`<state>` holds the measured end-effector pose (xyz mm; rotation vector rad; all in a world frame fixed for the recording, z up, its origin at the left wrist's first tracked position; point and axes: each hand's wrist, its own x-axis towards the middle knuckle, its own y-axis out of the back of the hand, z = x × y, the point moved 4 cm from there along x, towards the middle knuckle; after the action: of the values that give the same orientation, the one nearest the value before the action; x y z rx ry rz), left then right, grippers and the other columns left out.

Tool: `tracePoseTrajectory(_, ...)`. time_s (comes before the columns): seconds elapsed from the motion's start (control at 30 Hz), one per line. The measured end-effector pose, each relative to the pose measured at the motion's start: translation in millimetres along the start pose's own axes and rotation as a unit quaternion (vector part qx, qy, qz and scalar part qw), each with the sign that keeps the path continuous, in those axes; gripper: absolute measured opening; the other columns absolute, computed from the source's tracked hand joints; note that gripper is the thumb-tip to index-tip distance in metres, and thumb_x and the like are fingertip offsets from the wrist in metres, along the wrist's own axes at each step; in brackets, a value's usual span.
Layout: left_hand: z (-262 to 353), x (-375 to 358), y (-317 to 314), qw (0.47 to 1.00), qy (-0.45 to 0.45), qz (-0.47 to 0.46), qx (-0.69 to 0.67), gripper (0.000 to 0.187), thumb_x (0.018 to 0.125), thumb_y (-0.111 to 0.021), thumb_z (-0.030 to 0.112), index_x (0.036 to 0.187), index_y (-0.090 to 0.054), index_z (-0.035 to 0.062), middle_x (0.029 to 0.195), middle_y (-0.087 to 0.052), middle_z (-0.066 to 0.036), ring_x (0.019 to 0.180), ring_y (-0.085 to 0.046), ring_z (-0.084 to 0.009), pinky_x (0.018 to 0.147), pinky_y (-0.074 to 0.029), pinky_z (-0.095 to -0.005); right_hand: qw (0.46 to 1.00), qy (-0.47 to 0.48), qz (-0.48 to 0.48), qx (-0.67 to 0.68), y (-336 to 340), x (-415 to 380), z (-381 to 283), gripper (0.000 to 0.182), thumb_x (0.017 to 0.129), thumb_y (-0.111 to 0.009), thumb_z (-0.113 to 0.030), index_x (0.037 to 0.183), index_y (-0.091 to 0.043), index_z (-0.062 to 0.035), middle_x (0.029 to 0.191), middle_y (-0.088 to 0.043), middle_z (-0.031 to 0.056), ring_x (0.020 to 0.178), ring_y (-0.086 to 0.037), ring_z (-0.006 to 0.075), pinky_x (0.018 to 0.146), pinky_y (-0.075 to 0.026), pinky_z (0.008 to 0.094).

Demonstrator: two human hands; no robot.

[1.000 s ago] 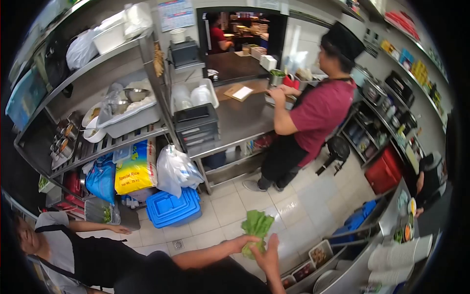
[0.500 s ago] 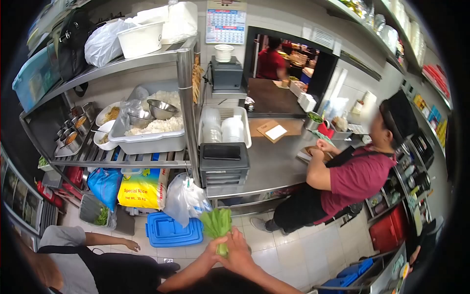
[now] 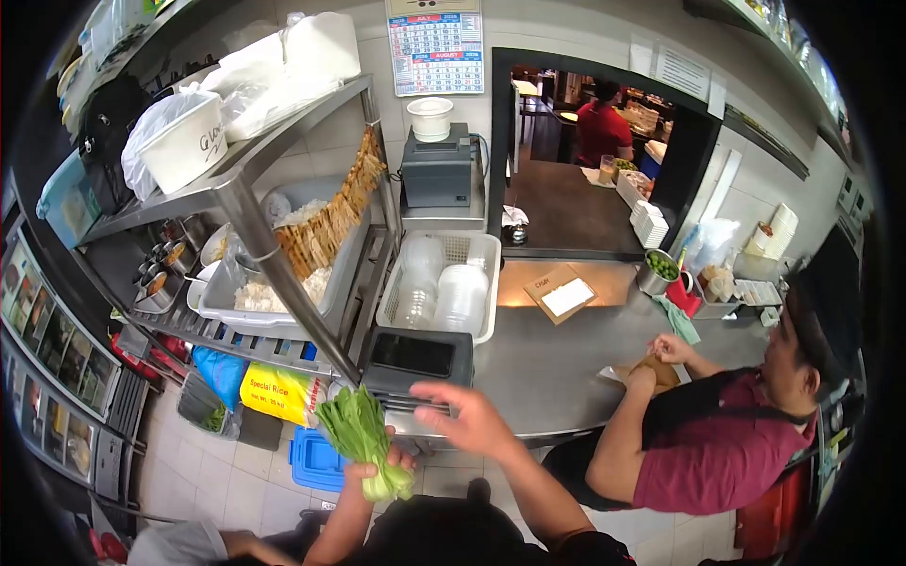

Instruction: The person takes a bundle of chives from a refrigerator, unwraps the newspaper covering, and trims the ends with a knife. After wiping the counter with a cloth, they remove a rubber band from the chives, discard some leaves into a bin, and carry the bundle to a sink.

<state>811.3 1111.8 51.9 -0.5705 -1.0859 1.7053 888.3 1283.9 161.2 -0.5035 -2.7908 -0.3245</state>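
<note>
My left hand [image 3: 366, 474] is closed around the pale stem end of a bunch of leafy greens [image 3: 351, 421], its leaves pointing up and to the left. To the right of it my right hand [image 3: 468, 421] is held up with fingers stretched out and nothing in them. Its fingertips overlap the front of a dark grey drawer unit [image 3: 415, 377] in this view. On that unit lies a black phone [image 3: 411, 351]. Behind it, a white basket [image 3: 485, 311] contains clear plastic containers [image 3: 461, 292].
A co-worker in a maroon shirt [image 3: 722, 453] stands at the steel counter [image 3: 528, 377] on the right, hands on a brown packet. A metal rack [image 3: 283, 274] with a rice tub stands left. Below it are a yellow rice sack [image 3: 274, 391] and a blue bin [image 3: 316, 462]. Another person's grey sleeve [image 3: 179, 545] shows lower left.
My hands have come apart: the left keeps the greens and has moved left, while the right has let go and risen. The view has shifted closer to the counter.
</note>
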Motion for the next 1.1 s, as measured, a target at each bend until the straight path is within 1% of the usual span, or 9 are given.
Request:
tracePoseTrajectory(0.27, 12.2, 45.5, 1.7, 0.984, 0.029, -0.044, 0.169, 0.082, 0.057, -0.073, 0.009, 0.132, -0.043, 0.0027, 0.083, -0.059, -0.014, 0.085, -0.057, -0.0304, 0.082, -0.041, -0.0469, 0.970, -0.002, 0.202, -0.137, 106.9, 131.0, -3.6, 0.020, 0.085, -0.066, -0.013, 0.102, -0.068, -0.0015, 0.092, -0.068, 0.0022, 0.076, -0.057, 0.0074, 0.071, -0.048, 0.0247)
tracePoseTrajectory(0.37, 21.3, 69.2, 7.8, 0.985, 0.036, -0.050, 0.162, 0.080, 0.057, -0.074, 0.007, 0.131, -0.042, -0.0001, 0.084, -0.060, -0.016, 0.088, -0.057, -0.0324, 0.083, -0.042, -0.0473, 0.918, 0.126, 0.226, -0.300, 138.1, 213.2, -38.8, 0.022, 0.080, -0.068, -0.015, 0.098, -0.068, -0.0020, 0.090, -0.068, 0.0095, 0.073, -0.059, 0.0149, 0.070, -0.049, 0.0280)
tracePoseTrajectory(0.47, 36.5, 88.7, 16.8, 0.979, 0.043, -0.086, 0.180, 0.076, 0.061, -0.074, 0.007, 0.130, -0.042, 0.0007, 0.090, -0.061, -0.016, 0.094, -0.057, -0.0314, 0.085, -0.044, -0.0465, 0.782, 0.281, 0.250, -0.498, 168.6, 317.6, -64.7, 0.017, 0.076, -0.066, -0.011, 0.091, -0.069, -0.0034, 0.092, -0.067, 0.0179, 0.085, -0.063, 0.0315, 0.077, -0.051, 0.0392)
tracePoseTrajectory(0.53, 37.0, 94.0, 37.7, 0.960, 0.090, -0.089, 0.251, 0.071, 0.065, -0.074, 0.005, 0.129, -0.044, -0.0003, 0.091, -0.061, -0.014, 0.097, -0.057, -0.0274, 0.085, -0.045, -0.0431, 0.787, 0.162, 0.250, -0.541, 191.5, 390.8, -76.8, 0.016, 0.077, -0.064, -0.011, 0.090, -0.070, -0.0026, 0.097, -0.066, 0.0206, 0.111, -0.054, 0.0340, 0.090, -0.047, 0.0432)
tracePoseTrajectory(0.57, 42.3, 98.8, 47.9, 0.958, 0.110, -0.115, 0.238, 0.067, 0.071, -0.078, 0.006, 0.131, -0.047, 0.0006, 0.118, -0.060, -0.010, 0.111, -0.056, -0.0196, 0.096, -0.044, -0.0357, 0.793, 0.096, 0.228, -0.557, 204.1, 426.8, -78.6, 0.019, 0.076, -0.067, -0.014, 0.092, -0.071, -0.0035, 0.099, -0.066, 0.0208, 0.109, -0.056, 0.0340, 0.090, -0.047, 0.0433)
tracePoseTrajectory(0.7, 87.8, 104.6, -4.9, 0.955, 0.166, 0.021, 0.247, 0.073, 0.068, -0.079, 0.003, 0.133, -0.045, 0.0003, 0.122, -0.059, -0.010, 0.112, -0.056, -0.0209, 0.096, -0.045, -0.0347, 0.722, -0.154, 0.079, -0.670, 226.1, 520.1, -68.7, 0.033, 0.072, -0.075, -0.026, 0.098, -0.072, -0.0076, 0.106, -0.066, 0.0195, 0.103, -0.061, 0.0336, 0.089, -0.049, 0.0425)
tracePoseTrajectory(0.9, 82.3, 125.9, 28.6, 0.959, 0.124, -0.054, 0.248, 0.078, 0.064, -0.077, -0.004, 0.134, -0.043, -0.0001, 0.128, -0.054, -0.012, 0.115, -0.055, -0.0233, 0.096, -0.045, -0.0362, 0.687, -0.272, 0.026, -0.673, 243.3, 559.8, -35.6, 0.050, 0.066, -0.081, -0.032, 0.110, -0.069, -0.0120, 0.122, -0.062, 0.0123, 0.111, -0.060, 0.0294, 0.090, -0.048, 0.0414)
tracePoseTrajectory(0.97, 80.3, 129.3, 32.5, 0.962, 0.122, -0.066, 0.235, 0.078, 0.064, -0.077, -0.003, 0.134, -0.043, -0.0001, 0.127, -0.055, -0.013, 0.113, -0.056, -0.0252, 0.093, -0.048, -0.0388, 0.693, -0.222, 0.022, -0.686, 245.7, 569.1, -27.7, 0.029, 0.067, -0.071, -0.016, 0.095, -0.073, -0.0088, 0.101, -0.069, 0.0136, 0.099, -0.065, 0.0313, 0.084, -0.051, 0.0401)
tracePoseTrajectory(1.1, 77.1, 136.9, 41.1, 0.959, 0.114, -0.041, 0.256, 0.076, 0.062, -0.079, 0.001, 0.130, -0.046, -0.0004, 0.115, -0.061, -0.012, 0.105, -0.061, -0.0249, 0.090, -0.049, -0.0397, 0.674, -0.225, 0.037, -0.702, 229.8, 553.5, -41.9, 0.027, 0.066, -0.066, -0.012, 0.091, -0.072, -0.0055, 0.095, -0.070, 0.0147, 0.095, -0.066, 0.0309, 0.081, -0.052, 0.0399)
